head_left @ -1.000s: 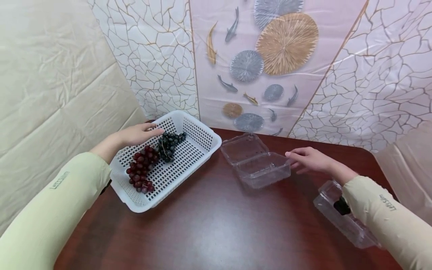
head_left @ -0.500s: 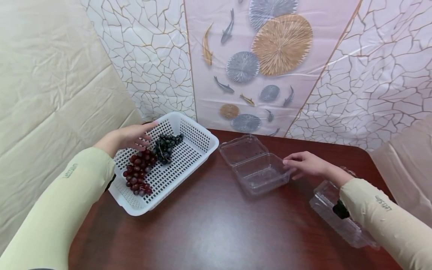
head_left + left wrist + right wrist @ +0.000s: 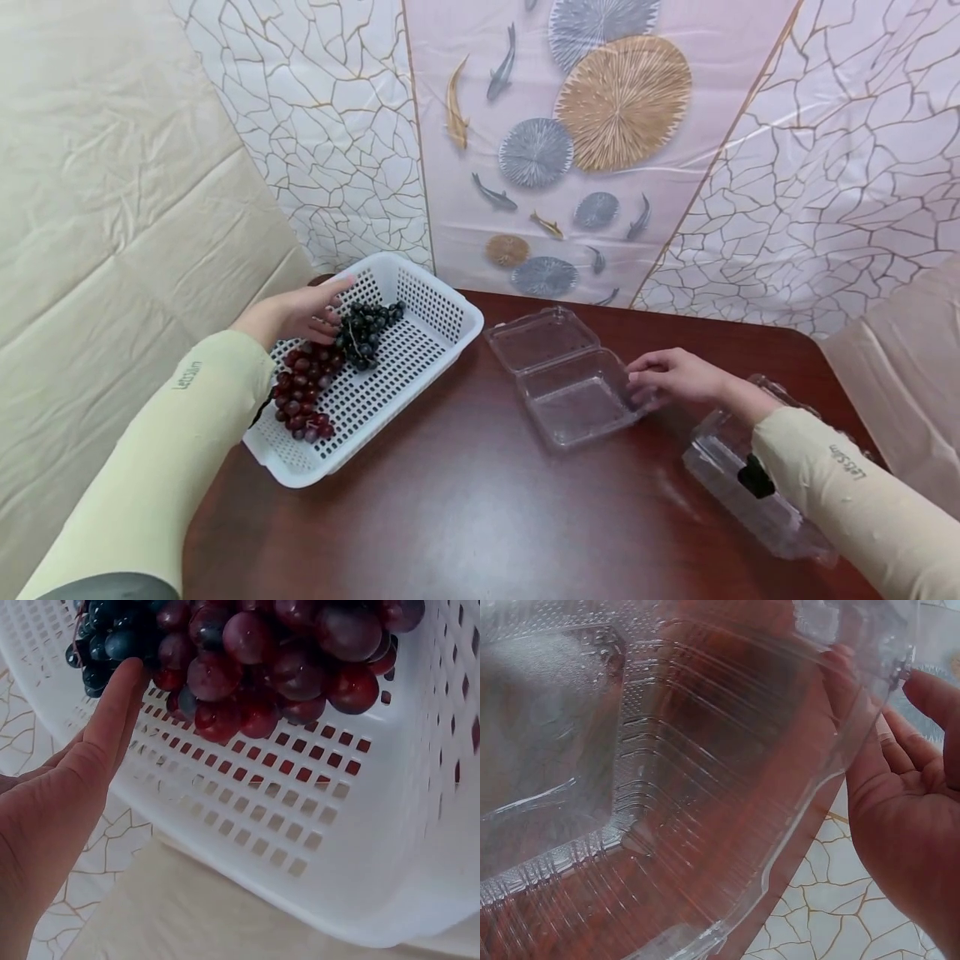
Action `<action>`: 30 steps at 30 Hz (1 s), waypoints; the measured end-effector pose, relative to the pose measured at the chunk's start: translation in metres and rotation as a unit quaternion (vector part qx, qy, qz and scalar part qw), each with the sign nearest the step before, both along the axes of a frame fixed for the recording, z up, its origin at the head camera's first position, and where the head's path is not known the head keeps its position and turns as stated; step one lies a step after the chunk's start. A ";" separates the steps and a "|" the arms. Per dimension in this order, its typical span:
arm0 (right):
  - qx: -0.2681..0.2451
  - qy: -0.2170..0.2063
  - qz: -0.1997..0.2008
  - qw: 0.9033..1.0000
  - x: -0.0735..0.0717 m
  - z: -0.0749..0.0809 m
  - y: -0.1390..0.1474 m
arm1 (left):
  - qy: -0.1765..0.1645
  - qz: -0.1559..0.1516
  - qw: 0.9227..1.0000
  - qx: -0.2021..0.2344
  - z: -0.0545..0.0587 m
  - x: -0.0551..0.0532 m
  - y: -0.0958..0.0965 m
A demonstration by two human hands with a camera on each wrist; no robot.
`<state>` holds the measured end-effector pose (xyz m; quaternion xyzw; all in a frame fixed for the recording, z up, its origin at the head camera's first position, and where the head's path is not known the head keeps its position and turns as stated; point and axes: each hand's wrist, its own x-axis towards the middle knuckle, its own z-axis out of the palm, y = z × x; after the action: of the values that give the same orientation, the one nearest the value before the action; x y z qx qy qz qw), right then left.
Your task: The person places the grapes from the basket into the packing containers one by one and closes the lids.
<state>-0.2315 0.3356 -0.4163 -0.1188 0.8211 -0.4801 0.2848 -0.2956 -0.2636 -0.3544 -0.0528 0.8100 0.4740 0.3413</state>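
Right hand [image 3: 681, 378] pinches a clear, ribbed container [image 3: 573, 400]; left hand [image 3: 303, 312], extended, hovers by glossy dark grapes [image 3: 362, 340]

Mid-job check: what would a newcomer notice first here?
First, the red grapes and black grapes lying in the white basket on the left, the left hand beside them. Then the open clear box right of the basket, its rim pinched by the right hand. Behind, a large gold disc on the wall.

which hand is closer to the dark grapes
The left hand: it is over the basket, its fingers close beside the dark grapes. The right hand is farther off, at the edge of the open clear container.
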 end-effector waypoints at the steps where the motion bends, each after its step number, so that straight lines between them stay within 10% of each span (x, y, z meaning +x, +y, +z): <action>1: -0.001 -0.002 -0.001 1.000 0.000 -0.001 0.000 | -0.004 0.002 1.000 0.001 -0.001 -0.001 0.000; 30: 0.020 0.002 0.004 1.000 0.000 -0.013 0.001 | -0.037 0.041 0.996 0.066 -0.017 -0.003 0.015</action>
<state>-0.2315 0.3365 -0.4290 -0.1174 0.8308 -0.4619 0.2875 -0.2990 -0.2483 -0.3714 -0.0808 0.7609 0.5378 0.3539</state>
